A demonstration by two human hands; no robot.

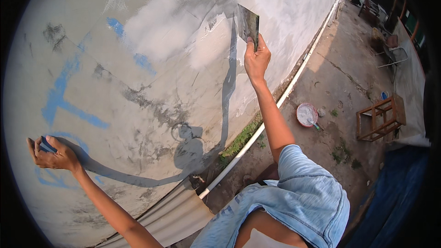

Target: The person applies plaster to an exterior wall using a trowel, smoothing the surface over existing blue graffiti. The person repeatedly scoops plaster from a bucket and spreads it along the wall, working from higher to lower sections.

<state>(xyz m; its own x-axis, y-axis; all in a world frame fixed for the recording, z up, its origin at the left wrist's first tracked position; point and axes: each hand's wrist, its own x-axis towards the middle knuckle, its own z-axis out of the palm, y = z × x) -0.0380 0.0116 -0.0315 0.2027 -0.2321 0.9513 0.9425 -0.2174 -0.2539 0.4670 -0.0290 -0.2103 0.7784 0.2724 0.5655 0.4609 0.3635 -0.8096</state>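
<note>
"Well, where's the scraper (249, 23)?"
"Upper centre, edge near the wall (183, 82), the right hand (257, 62) clamped on it."
"Left hand (54, 157)?"
"Far left, fingers curled; I can't tell on what. Open wall between; white pipe (235, 160) below centre."

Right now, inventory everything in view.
wall: one, grey-white, left
marks: several, blue, on wall
flat blade: one, dark, upper centre
ground: one, brownish, right
bowl: one, red, on ground
paste: one batch, whitish, in bowl
tool: one, green handle, at bowl
pipe: one, white, along wall's foot
grass: several, green, by pipe
wooden frame: one, brown, right
blue sheet: one, blue, lower right
grey sheet: one, grey, bottom
distant things: uncountable, mixed, upper right
shirt: one, light blue, bottom
left hand: one, bare, at wall; grip unclear
right hand: one, bare, gripping blade
</note>
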